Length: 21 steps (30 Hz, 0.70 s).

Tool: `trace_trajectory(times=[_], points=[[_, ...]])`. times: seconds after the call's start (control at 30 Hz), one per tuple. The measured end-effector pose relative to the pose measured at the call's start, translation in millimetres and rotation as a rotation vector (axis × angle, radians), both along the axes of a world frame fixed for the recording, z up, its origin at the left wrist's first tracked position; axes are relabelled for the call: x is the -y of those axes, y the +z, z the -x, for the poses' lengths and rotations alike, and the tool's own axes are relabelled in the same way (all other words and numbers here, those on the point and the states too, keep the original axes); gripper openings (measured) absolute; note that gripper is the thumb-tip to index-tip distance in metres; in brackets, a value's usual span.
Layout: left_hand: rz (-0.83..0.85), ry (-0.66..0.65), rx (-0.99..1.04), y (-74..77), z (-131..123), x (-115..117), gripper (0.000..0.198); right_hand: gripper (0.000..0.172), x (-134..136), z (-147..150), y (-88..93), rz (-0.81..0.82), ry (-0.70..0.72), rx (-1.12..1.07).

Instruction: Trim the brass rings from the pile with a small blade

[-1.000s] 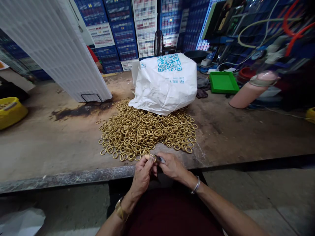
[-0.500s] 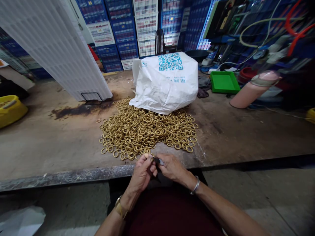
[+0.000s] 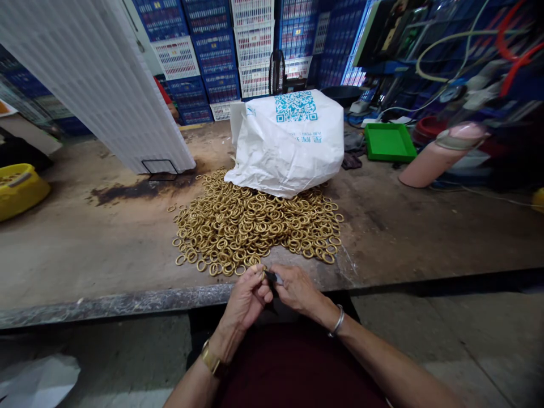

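My left hand (image 3: pixel 247 297) is closed, pinching a small brass-coloured ring (image 3: pixel 264 270) between thumb and fingertips at the table's front edge. In my right hand (image 3: pixel 301 290), also closed, is a small tool with a dark blade-like tip and a grey part, which looks like a small knife (image 3: pixel 272 276). Its tip meets the pinched ring, and the fingers cover much of both. Just beyond my hands a wide heap of similar rings (image 3: pixel 250 224) lies on the wooden table (image 3: pixel 106 243). A white bag (image 3: pixel 284 153) with blue print rests on the back of the heap.
A tall white ribbed panel (image 3: pixel 114 85) stands at the left, a yellow basket (image 3: pixel 21 195) beyond it. To the right are a green tray (image 3: pixel 390 141), a pink bottle (image 3: pixel 440 156) and a machine with hoses (image 3: pixel 382 62). Stacked crates (image 3: pixel 215 51) line the back.
Both hands stay at the same spot, with only slight finger movement around the ring and the knife tip. The view has shifted a little; the heap looks unchanged.
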<state>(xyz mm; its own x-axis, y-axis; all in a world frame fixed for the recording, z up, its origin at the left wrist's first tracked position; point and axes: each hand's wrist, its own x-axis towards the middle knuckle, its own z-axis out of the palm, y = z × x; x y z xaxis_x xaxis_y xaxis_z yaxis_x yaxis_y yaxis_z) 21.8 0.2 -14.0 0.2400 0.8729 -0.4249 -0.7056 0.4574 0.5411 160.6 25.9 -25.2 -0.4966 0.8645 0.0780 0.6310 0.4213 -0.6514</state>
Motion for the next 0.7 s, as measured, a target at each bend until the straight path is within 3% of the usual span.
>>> trace_trajectory(times=[0.47,0.7], points=[[-0.069,0.01,-0.234,-2.5,0.3,3.1,0.026,0.019,-0.7,0.5,7.6,-0.01,0.064,0.14],[-0.137,-0.037,-0.274,14.3,5.8,15.8,0.021,0.017,-14.6,-5.7,6.1,-0.029,-0.107,0.337]])
